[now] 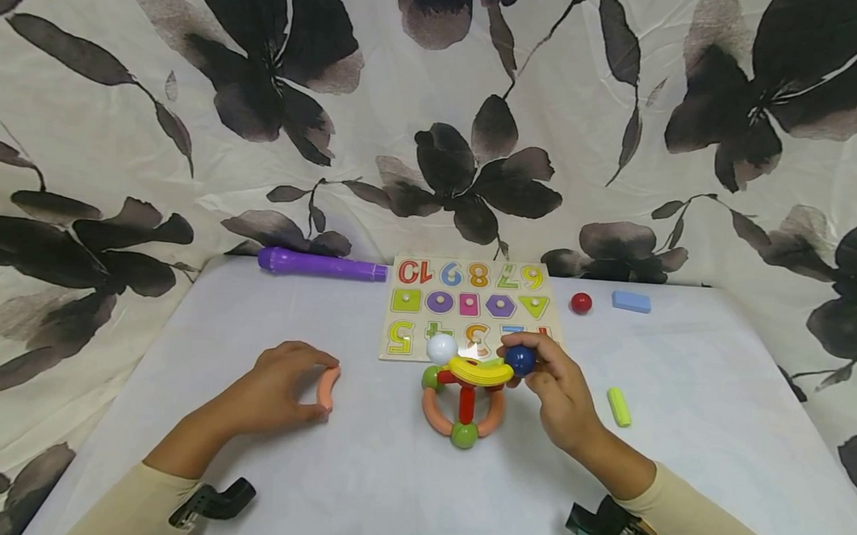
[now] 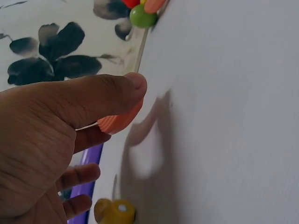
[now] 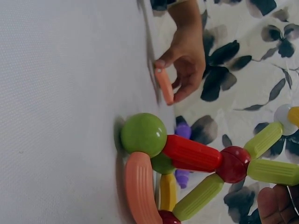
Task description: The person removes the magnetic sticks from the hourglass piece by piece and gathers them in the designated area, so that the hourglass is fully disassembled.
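Between thumb and fingertips, my left hand (image 1: 280, 389) pinches a curved orange stick (image 1: 327, 387) by its ends, left of a built frame. Its thumb lies over the stick (image 2: 122, 119) in the left wrist view. My right hand (image 1: 560, 396) grips a dark blue ball (image 1: 520, 360) at the upper right of the frame. That frame has curved orange sticks (image 3: 140, 186) at its base, green balls (image 1: 465, 436), a red stick (image 1: 467, 407), light green sticks (image 3: 201, 198), a yellow curved stick (image 1: 479, 374) and a white ball (image 1: 442, 349) on top.
Behind the frame lies a number-and-shape puzzle board (image 1: 410, 349), beside a purple toy microphone (image 1: 319, 265). To the right are a red ball (image 1: 581, 303), a blue block (image 1: 631, 301) and a light green stick (image 1: 619, 407). A small yellow object (image 2: 117, 211) sits near my left fingers.
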Available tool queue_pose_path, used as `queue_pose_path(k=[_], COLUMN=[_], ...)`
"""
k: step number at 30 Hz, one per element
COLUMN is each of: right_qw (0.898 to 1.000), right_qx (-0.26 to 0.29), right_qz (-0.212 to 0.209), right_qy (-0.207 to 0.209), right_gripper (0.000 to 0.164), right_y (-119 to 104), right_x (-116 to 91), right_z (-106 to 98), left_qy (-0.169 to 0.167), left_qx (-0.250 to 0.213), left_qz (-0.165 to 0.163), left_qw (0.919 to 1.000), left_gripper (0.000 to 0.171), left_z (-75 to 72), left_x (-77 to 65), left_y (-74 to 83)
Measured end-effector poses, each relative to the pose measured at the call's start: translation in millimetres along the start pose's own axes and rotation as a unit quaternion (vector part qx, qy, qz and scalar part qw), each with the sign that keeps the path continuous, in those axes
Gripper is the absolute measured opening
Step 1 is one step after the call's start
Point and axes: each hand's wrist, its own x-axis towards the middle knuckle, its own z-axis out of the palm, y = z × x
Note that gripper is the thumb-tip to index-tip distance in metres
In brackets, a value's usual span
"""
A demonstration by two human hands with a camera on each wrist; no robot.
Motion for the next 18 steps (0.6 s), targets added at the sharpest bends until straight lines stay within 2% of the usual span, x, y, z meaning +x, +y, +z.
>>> queue_pose_path(k=[12, 18], right_qw=[1.0, 1.0], right_qx=[-0.001, 0.001], right_qz=[0.007, 0.005], right_qy=[0.001, 0.001], right_gripper=[0.051, 0.051], right_y=[-0.2, -0.3], right_x=[-0.2, -0.1], right_z=[0.1, 0.3], left_qy=[-0.006, -0.007], left_qx=[0.007, 0.018], left_qz=[-0.012, -0.021], left_qw=[0.9999, 0.9996], left_gripper=[0.063, 0.065], left_z=[-12.6, -15.1], left_x=[-10.2, -12.2], left_y=[-29.3, -36.3])
